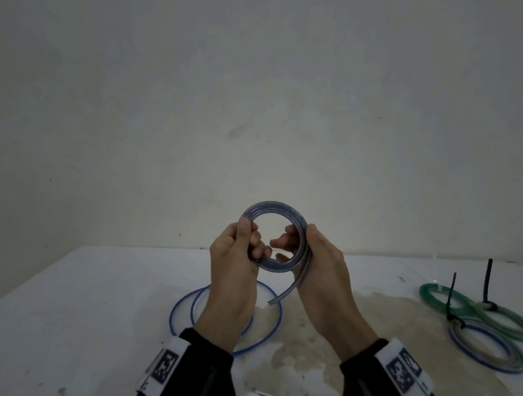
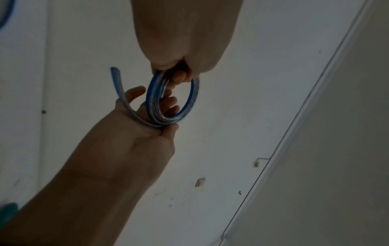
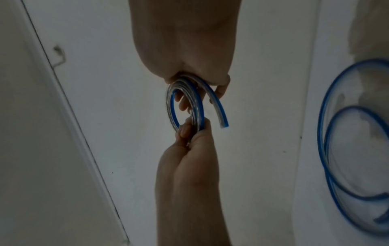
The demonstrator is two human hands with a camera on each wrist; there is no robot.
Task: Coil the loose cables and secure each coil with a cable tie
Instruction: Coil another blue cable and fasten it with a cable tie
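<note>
I hold a small coil of clear cable with a blue stripe point(image 1: 272, 206) upright above the table. My left hand point(image 1: 248, 239) grips its left side, thumb on the front and fingers curled through the ring. My right hand point(image 1: 298, 247) grips the right side with its fingers curled through the ring. The cable's free end point(image 1: 279, 298) hangs down below my right palm. In the left wrist view the coil point(image 2: 152, 99) sits between both hands and the free end point(image 2: 115, 74) sticks out. The right wrist view shows the coil point(image 3: 170, 106) and the free end point(image 3: 223, 122).
A loose blue cable point(image 1: 179, 311) lies in wide loops on the white table point(image 1: 83, 308) under my wrists, also in the right wrist view as the blue cable point(image 3: 328, 133). Three coils lie at the right: green point(image 1: 430, 294), grey-green point(image 1: 510, 324), blue-grey point(image 1: 487, 355), with black cable ties point(image 1: 452, 292) standing up.
</note>
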